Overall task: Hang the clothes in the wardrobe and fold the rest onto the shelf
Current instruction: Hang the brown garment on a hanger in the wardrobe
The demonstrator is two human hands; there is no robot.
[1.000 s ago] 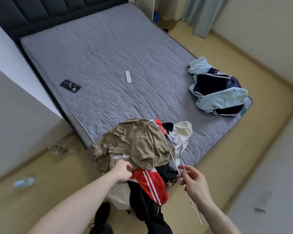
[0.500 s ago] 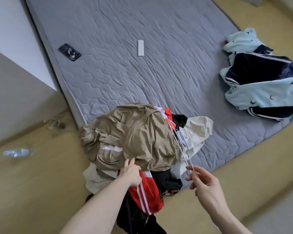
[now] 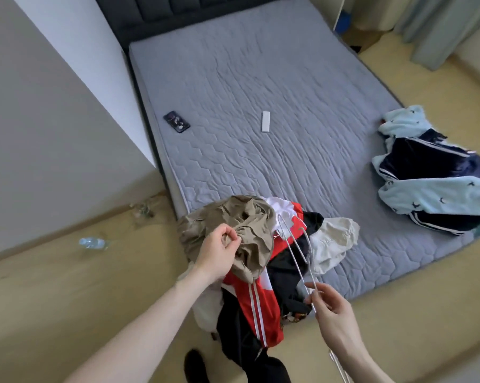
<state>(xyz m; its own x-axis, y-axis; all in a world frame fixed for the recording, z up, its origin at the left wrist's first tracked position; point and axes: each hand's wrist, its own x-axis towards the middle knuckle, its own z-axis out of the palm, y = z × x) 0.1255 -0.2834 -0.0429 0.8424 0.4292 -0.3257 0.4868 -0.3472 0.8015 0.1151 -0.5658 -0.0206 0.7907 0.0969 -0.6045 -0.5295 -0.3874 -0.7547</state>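
A heap of clothes lies on the near corner of the bed point(image 3: 261, 78). On top is a khaki garment point(image 3: 233, 217); my left hand point(image 3: 219, 251) pinches a fold of it. Under it are a red jacket with white stripes point(image 3: 258, 308), black clothes point(image 3: 285, 275) and a cream garment point(image 3: 332, 244). My right hand point(image 3: 330, 308) holds thin white wire hangers point(image 3: 296, 250) by their lower part, their hooks lying over the heap. A second pile, light blue and navy clothes point(image 3: 432, 172), lies at the bed's right corner.
A phone point(image 3: 176, 121) and a white remote point(image 3: 265, 121) lie on the mattress. A plastic bottle point(image 3: 92, 242) lies on the wooden floor to the left, beside a grey panel point(image 3: 39, 134). Curtains point(image 3: 437, 26) hang at the far right.
My left hand has moved up from the red jacket's edge onto the khaki garment and pinched it. The camera has tilted up and shifted; my right hand still holds the hangers.
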